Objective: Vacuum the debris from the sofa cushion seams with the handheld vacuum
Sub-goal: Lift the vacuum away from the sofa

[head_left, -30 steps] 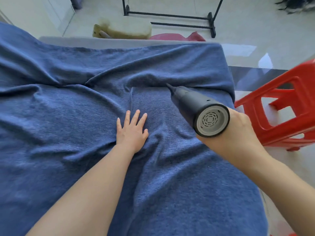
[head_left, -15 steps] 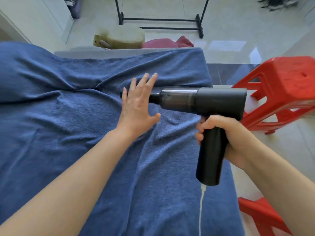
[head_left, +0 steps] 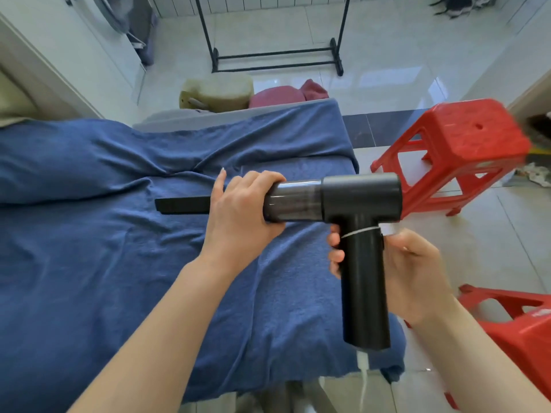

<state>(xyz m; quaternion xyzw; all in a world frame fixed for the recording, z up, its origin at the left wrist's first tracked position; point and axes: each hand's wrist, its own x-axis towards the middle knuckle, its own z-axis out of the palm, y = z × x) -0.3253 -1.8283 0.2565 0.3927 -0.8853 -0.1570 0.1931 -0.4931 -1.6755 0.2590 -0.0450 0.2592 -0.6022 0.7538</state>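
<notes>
Left hand [head_left: 238, 213] has come off the blue sofa cover [head_left: 89, 248] and now wraps the handheld vacuum [head_left: 343, 201] at the nozzle joint; right hand [head_left: 408, 272] grips the handle. Vacuum lifted clear of the seams, nozzle [head_left: 182, 205] pointing left. Likely reseating the nozzle; suction work paused.

Floor [head_left: 372, 40]: pale glossy tile reflecting daylight. A black metal rack [head_left: 277, 52] stands at the far side. Two red plastic stools [head_left: 459, 156] stand at right.
</notes>
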